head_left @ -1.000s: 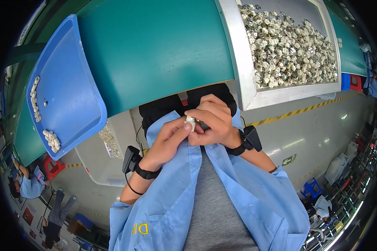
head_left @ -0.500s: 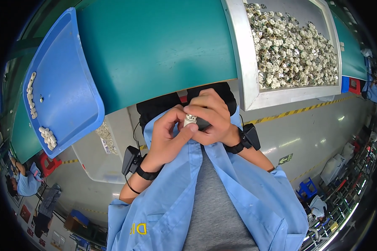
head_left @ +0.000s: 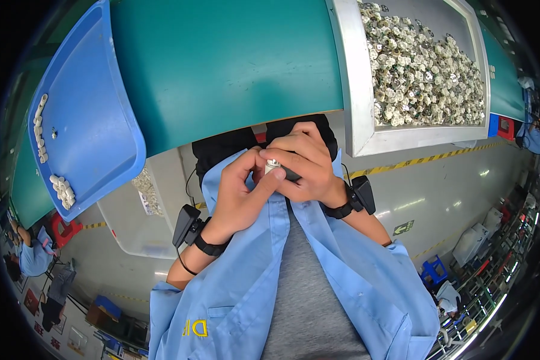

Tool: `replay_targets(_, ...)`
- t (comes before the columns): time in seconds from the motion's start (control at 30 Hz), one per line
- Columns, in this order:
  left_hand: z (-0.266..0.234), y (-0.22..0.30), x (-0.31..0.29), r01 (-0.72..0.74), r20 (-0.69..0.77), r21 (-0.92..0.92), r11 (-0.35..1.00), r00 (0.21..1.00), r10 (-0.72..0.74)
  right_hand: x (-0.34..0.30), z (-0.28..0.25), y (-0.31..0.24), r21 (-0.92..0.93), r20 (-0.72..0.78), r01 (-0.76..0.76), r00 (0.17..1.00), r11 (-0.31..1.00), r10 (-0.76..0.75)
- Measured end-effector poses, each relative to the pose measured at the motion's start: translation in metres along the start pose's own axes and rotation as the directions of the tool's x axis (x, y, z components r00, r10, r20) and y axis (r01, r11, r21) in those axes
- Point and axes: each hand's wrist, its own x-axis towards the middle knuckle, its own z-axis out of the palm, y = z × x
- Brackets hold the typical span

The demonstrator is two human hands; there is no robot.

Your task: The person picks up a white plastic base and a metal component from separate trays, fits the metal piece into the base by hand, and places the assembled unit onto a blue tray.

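Note:
In front of my chest, past the table's near edge, my two hands meet around a small white cylindrical part (head_left: pixel 272 168) with shiny metal at its upper end. My left hand (head_left: pixel 244 191) is closed on it, with the thumb pressed against its near side. The fingers of my right hand (head_left: pixel 309 165) curl over the same part from the other side, their tips at its metal end. Something dark (head_left: pixel 291 174) shows under the right fingers; what it is I cannot make out. The fingers hide much of the white part.
On the green table (head_left: pixel 228 60), a blue tray (head_left: pixel 90 102) at left carries several white cylindrical parts (head_left: pixel 62 191). A metal-framed bin (head_left: pixel 359 90) at right bears a heap of small white-and-metal pieces (head_left: pixel 426 72). Below the tray stands a translucent tub (head_left: pixel 162 228). A co-worker (head_left: pixel 36 255) is at far left.
The whole view has shifted slightly. Both hands stay together on the white part, and the fingers have moved only a little, covering somewhat more of it.

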Motion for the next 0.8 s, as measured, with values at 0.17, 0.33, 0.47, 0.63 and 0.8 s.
replay_targets(0.17,-0.002,-0.008,0.003,0.139,-0.006,-0.171,0.975,0.990,-0.142,0.002,0.007,0.008,0.044,0.054,-0.086,0.995,0.995,0.084)
replay_targets(0.33,-0.010,-0.027,0.004,0.323,0.085,-0.379,0.867,0.945,-0.315,-0.007,0.016,0.010,0.102,0.132,-0.212,0.971,0.972,0.198)
replay_targets(0.47,-0.011,-0.038,-0.001,0.364,0.130,-0.482,0.797,0.929,-0.346,-0.017,0.017,0.013,0.065,0.156,-0.235,0.962,0.970,0.223)
replay_targets(0.63,-0.014,-0.038,0.003,0.214,0.031,-0.356,0.909,0.976,-0.217,-0.012,0.017,0.010,0.009,0.067,-0.238,0.969,0.971,0.237)
replay_targets(0.8,-0.011,-0.032,0.014,0.181,-0.031,-0.374,0.910,0.978,-0.207,-0.010,0.021,0.009,-0.057,-0.066,-0.197,0.979,0.979,0.193)
